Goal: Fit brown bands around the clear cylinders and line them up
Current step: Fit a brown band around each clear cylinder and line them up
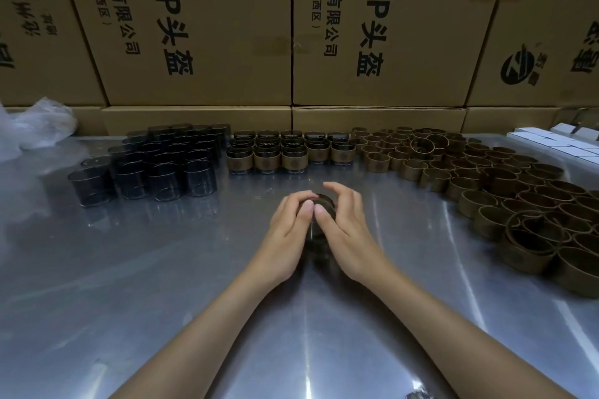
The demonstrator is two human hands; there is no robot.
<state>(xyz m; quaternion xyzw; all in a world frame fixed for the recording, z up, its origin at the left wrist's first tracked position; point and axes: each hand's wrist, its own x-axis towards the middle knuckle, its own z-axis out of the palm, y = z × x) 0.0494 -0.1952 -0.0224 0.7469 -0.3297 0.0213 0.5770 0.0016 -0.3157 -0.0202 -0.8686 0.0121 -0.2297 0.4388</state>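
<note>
Both hands are together at the middle of the worktop [129,269], cupped around one clear cylinder [324,204]. The left hand [288,233] wraps its left side with the fingers curled over the top, and the right hand [346,230] covers the right side, thumbs touching in front. Only a dark curve of the rim shows between the fingers, and a strip of glass below the thumbs. Whether a brown band is already on it, I cannot tell; the hands hide that part.

Beyond the hands, at centre, stand the finished cylinders [285,155], each with a brown band round its middle, lined up in neat columns running back toward the boxes. A round emblem is printed on each band, too small to read. Just to their left sits a packed block of bare cylinders [155,165], dark-looking glass. To the right, a wide spread of loose brown bands [486,185] curves along the worktop toward the near right edge.

Crumpled clear plastic [35,129] lies at far left, and small white boxes [564,142] at far right.

Behind it all rises a wall of cardboard cartons [227,26]. Their print, turned sideways, reads "0-P头盔", with smaller lines reading "科技有限公司" and "(西区)". A round black logo shows on the carton at right.
</note>
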